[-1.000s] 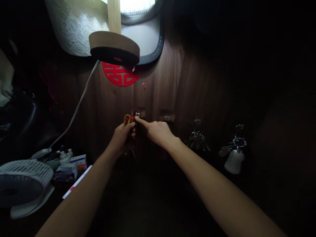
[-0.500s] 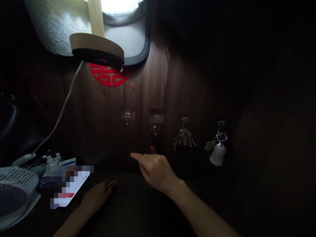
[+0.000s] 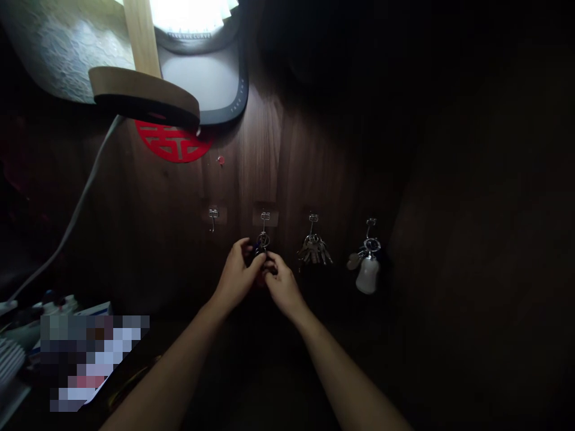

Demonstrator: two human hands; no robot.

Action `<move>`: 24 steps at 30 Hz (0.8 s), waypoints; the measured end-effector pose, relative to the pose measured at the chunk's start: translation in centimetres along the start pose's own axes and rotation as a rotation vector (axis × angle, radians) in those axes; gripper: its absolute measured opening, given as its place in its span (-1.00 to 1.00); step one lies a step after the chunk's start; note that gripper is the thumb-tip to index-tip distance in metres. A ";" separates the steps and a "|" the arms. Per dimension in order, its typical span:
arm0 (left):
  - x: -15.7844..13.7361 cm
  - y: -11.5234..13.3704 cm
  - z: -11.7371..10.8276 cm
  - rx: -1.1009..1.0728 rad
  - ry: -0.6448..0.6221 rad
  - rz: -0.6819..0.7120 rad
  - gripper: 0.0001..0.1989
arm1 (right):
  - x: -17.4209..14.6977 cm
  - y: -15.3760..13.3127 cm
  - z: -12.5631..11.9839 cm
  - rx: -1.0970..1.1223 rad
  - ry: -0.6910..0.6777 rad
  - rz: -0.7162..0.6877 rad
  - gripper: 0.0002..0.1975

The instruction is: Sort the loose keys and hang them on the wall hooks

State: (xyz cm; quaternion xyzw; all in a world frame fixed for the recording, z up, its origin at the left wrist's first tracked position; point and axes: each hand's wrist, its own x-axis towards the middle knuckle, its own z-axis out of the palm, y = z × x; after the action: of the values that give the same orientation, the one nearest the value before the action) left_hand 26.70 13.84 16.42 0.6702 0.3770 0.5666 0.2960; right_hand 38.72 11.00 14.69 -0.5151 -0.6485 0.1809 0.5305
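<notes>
A dark bunch of keys on a metal key ring (image 3: 263, 240) hangs from the second wall hook (image 3: 265, 216). My left hand (image 3: 236, 272) closes on the bunch from the left, with thumb and fingers at its lower part. From the right, my right hand (image 3: 284, 286) has its fingertips closed on the same bunch, close to my left thumb. The fingers hide most of the keys; a bit of red shows between the hands. To the right hang a fanned bunch of silver keys (image 3: 315, 248) and a key ring with a white bell-shaped pendant (image 3: 368, 274).
Another hook (image 3: 213, 214) is at the left. A lamp with a round wooden base (image 3: 146, 93) juts out above, its white cable (image 3: 85, 185) running down left. Below my left forearm lies a dim yellowish thing (image 3: 135, 378). Small bottles (image 3: 60, 304) stand at lower left.
My left hand has risen from the dark surface, away from a yellowish thing there, to the hanging keys. My right hand has closed on them too. The view has shifted right.
</notes>
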 end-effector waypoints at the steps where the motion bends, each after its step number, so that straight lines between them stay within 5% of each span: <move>1: 0.5 0.6 0.9 -0.018 0.002 -0.013 -0.51 | 0.0 -0.3 0.0 -0.006 -0.022 -0.019 -0.58; 8: 2.0 1.4 2.6 -0.217 -0.040 -0.082 -0.78 | -1.0 -4.2 -4.2 -0.515 -0.120 -0.194 -0.69; 12: 2.0 1.8 2.4 -0.321 -0.108 -0.121 -0.72 | 0.9 -6.6 -6.3 -0.766 0.043 -0.196 -0.62; 17: 1.8 2.3 2.2 -0.343 -0.164 -0.181 -0.76 | 3.6 -7.1 -6.1 -1.078 -0.023 -0.269 -0.46; 24: 3.2 4.8 0.4 -0.324 -0.263 -0.233 -0.76 | 4.0 -6.7 -5.9 -1.146 -0.046 -0.327 -0.49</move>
State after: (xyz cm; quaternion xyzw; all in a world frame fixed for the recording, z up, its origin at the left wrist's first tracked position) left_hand 28.14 13.95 21.96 0.6339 0.3140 0.4899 0.5096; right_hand 41.12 9.89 24.12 -0.6086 -0.7251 -0.2708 0.1747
